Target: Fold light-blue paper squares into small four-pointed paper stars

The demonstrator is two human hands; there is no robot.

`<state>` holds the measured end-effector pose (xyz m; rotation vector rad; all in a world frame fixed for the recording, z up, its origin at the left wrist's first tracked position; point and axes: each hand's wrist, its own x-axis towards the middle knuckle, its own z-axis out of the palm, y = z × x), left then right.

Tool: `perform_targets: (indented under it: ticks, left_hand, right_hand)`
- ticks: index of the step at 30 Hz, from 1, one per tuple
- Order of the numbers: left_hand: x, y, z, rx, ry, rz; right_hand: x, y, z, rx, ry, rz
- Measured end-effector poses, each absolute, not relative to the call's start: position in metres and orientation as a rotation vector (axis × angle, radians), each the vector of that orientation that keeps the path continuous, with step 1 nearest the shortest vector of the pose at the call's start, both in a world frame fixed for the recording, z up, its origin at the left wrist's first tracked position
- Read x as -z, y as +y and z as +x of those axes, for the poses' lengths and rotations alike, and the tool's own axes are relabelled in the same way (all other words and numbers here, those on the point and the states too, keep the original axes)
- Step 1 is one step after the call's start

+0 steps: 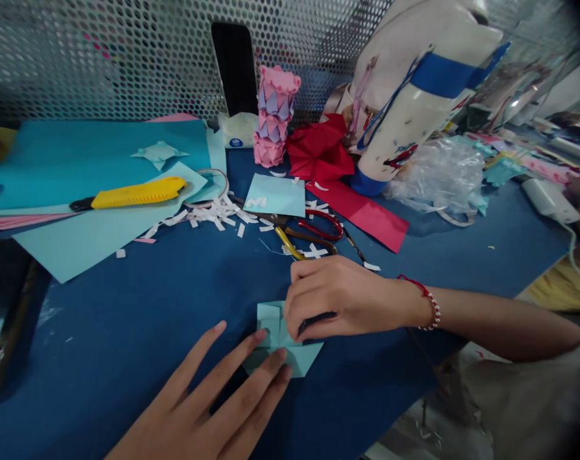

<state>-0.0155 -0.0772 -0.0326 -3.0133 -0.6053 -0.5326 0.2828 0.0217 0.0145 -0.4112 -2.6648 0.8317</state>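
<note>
A small light blue sheet of folded origami paper lies on the blue table, with creased flaps at its upper part and a wider, slanted lower part. My left hand reaches in from the bottom with fingers spread, and several fingertips rest on the paper's lower left. From the right comes my right hand, its fingers curled and the thumb pressed toward them at the paper's upper right flap. The curled fingers cover that corner. A red beaded bracelet circles the right wrist.
Beyond the hands lie scissors, white paper scraps, a light blue square and a red strip. A yellow cutter rests on blue sheets. A bottle and a pink paper tower stand behind.
</note>
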Motion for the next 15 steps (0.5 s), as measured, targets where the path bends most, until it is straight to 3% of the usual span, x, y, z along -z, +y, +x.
perform_targets:
  ticks: [15]
  left_hand:
    - [0.034,-0.077,-0.014,0.540,-0.625,-2.987]
  right_hand:
    - [-0.027,0.030,0.292,-0.472,-2.912,-0.090]
